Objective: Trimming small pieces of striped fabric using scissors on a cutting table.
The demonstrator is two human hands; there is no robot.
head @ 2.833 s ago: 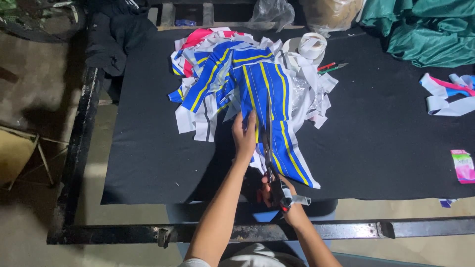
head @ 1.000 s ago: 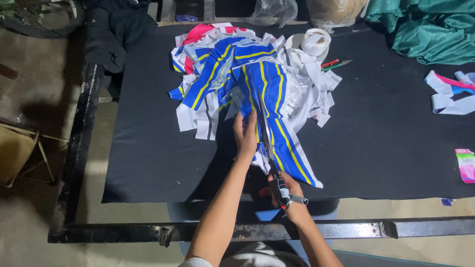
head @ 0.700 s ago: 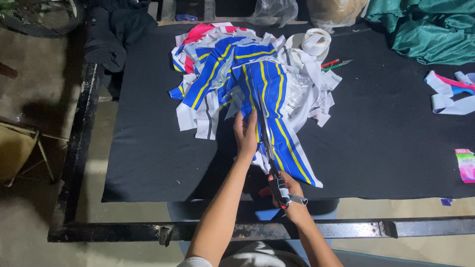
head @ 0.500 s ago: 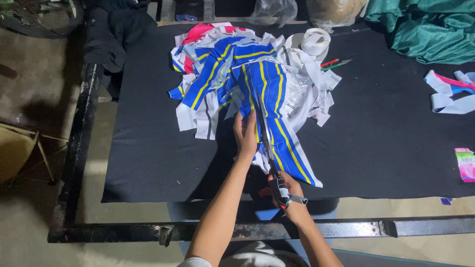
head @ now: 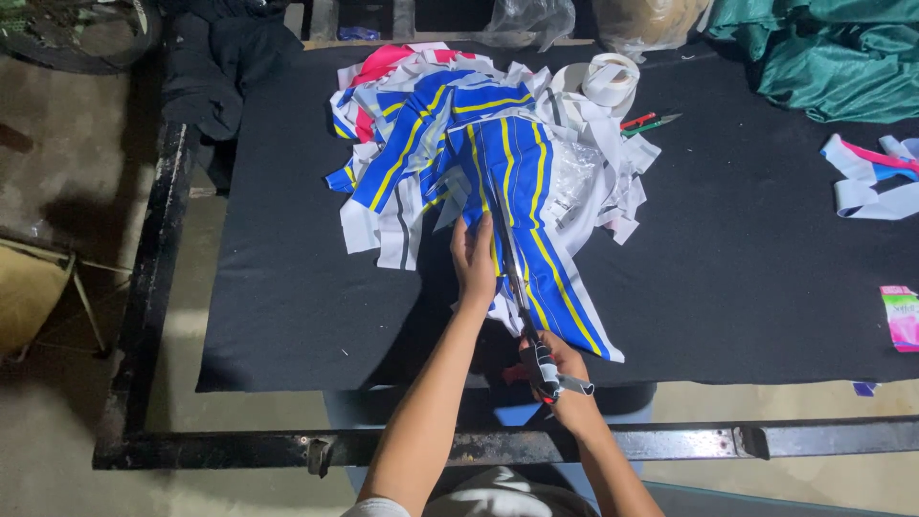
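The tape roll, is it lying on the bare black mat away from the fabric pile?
No, the tape roll sits on the top right edge of the fabric pile.

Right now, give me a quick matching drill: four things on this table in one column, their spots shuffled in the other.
Things:
1. scissors
2. tape roll
3. green cloth
4. pink packet

Places:
A. far right corner
B. right edge, near side
C. in the right hand
D. far side of the strip pile

Pairs: 1-C, 2-D, 3-A, 4-B. The left hand presses the blue striped cloth.
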